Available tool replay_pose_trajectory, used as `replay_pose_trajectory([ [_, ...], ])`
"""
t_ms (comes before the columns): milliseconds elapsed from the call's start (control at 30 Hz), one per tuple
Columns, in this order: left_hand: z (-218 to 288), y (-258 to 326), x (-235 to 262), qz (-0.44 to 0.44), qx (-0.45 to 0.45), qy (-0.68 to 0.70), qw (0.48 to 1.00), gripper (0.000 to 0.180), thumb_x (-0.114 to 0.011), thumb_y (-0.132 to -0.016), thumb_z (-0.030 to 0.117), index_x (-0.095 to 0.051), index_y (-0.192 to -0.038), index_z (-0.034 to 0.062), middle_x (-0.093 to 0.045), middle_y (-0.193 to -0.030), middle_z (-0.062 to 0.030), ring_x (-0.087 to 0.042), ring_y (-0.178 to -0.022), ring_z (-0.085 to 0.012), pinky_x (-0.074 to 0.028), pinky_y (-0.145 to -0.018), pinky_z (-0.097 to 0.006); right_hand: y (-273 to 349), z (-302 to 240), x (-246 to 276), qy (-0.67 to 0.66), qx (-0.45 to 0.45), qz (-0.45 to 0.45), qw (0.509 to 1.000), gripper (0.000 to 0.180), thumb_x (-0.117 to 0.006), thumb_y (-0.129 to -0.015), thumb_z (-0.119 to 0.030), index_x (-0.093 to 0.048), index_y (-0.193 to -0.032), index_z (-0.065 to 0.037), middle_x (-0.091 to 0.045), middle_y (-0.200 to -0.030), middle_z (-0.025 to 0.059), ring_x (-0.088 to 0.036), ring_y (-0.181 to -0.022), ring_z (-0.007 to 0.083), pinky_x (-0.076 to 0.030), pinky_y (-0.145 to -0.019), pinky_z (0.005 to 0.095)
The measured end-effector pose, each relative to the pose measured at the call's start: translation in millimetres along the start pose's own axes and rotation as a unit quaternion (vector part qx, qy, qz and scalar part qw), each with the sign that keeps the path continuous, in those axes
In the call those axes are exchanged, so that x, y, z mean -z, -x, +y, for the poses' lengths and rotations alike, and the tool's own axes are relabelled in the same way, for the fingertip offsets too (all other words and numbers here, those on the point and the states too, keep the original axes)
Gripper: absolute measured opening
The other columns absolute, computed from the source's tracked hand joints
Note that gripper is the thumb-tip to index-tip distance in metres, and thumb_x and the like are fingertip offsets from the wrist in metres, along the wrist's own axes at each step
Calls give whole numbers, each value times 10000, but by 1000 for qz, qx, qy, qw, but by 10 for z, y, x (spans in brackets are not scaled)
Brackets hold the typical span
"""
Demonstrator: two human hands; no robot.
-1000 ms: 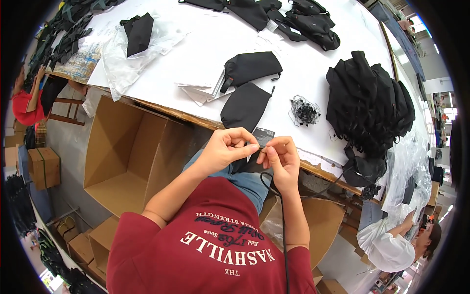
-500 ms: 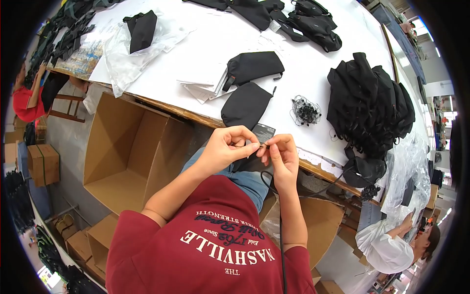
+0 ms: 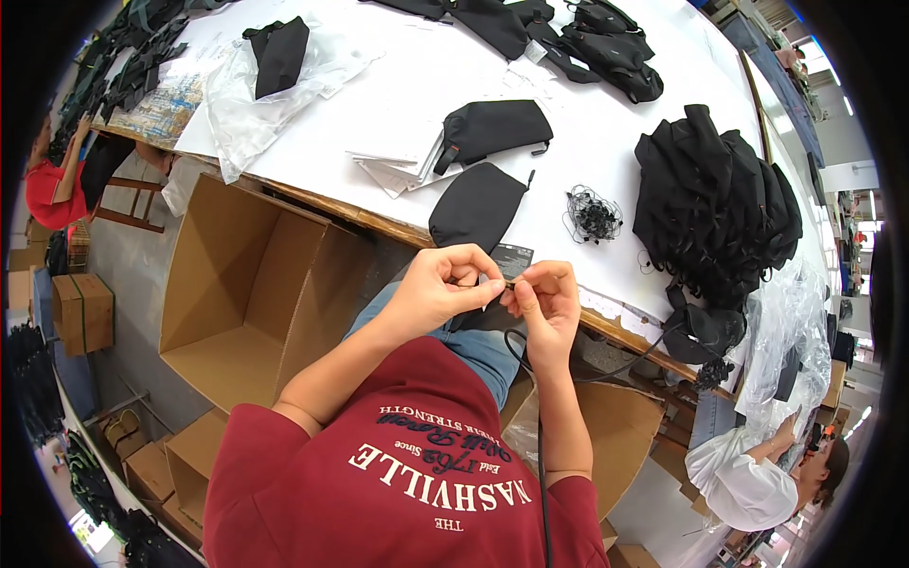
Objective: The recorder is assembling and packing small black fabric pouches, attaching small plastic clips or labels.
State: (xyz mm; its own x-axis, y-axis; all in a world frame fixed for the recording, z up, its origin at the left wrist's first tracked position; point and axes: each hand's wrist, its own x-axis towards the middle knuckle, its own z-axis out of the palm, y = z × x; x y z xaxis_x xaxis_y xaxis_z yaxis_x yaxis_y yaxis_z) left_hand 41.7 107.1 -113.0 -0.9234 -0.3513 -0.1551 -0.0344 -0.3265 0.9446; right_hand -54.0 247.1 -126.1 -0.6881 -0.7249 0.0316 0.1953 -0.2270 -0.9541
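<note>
My left hand (image 3: 445, 282) and my right hand (image 3: 547, 295) meet in front of my lap, thumb and forefinger pinched on each. Between the fingertips is a small, thin dark thing, mostly hidden by the fingers. Just behind them a dark printed tag (image 3: 514, 255) shows, beside the near end of a flat black pouch (image 3: 476, 206) at the table edge. A second black pouch (image 3: 500, 130) lies beyond it, partly over a stack of white papers (image 3: 393, 168). To the right of the pouches sits a tangle of thin black cords (image 3: 594, 216).
A heap of black fabric pouches (image 3: 715, 194) fills the right of the white table (image 3: 578, 133), near clear plastic wrapping (image 3: 791, 322). An open cardboard box (image 3: 246, 284) stands at left below the edge. A black cable (image 3: 543, 435) runs along my right forearm. A co-worker (image 3: 748, 473) is at right.
Both hands stay pinched together in nearly the same place. The right fingers have shifted slightly around the small thing.
</note>
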Motion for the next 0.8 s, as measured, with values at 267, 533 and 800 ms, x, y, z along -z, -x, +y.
replay_pose_trajectory([
  [267,-28,-1,2,8,-5,-9,1000,48,-664,-832,52,-636,-856,23,-337,-555,119,-260,-514,19,-247,-485,-166,26,11,-19,-3,7,10,1000,142,-582,-909,-25,-487,-1014,-37,-590,-837,38,-585,-733,95,-438,-636,203],
  [533,-45,32,-60,20,-12,-37,999,77,-659,-834,81,-624,-829,12,-327,-547,104,-279,-523,11,-262,-490,-190,61,61,-12,166,93,22,982,149,-604,-876,19,-514,-992,-7,-593,-835,39,-587,-731,100,-457,-648,215],
  [800,88,61,-87,-35,11,-96,995,56,-679,-814,79,-643,-809,35,-353,-561,95,-291,-539,-9,-263,-517,-209,-123,-107,263,86,9,21,996,161,-640,-858,-46,-553,-993,-50,-561,-764,-10,-523,-677,58,-424,-620,194],
])
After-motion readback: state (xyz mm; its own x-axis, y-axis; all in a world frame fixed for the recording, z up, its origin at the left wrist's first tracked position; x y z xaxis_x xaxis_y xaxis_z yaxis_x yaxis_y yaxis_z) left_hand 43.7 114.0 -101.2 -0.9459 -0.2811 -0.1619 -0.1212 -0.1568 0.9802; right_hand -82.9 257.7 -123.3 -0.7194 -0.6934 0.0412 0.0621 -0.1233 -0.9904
